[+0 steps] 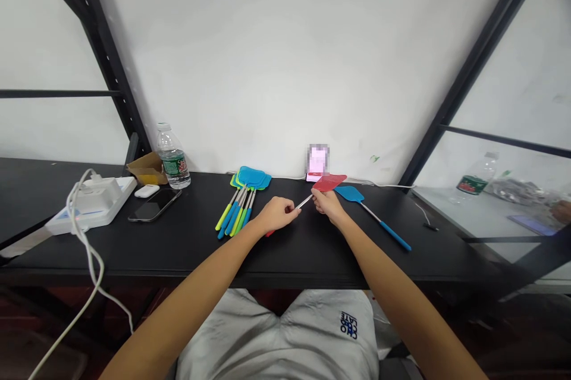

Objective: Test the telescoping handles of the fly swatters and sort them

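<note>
Both hands, left [279,213] and right [328,204], curl closed around the red swatter [329,182]. Its 1 thin shaft looks light and springy, best pinched near the head.

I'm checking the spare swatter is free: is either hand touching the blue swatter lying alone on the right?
No, both hands are on the red swatter, and the blue one lies untouched.
</note>
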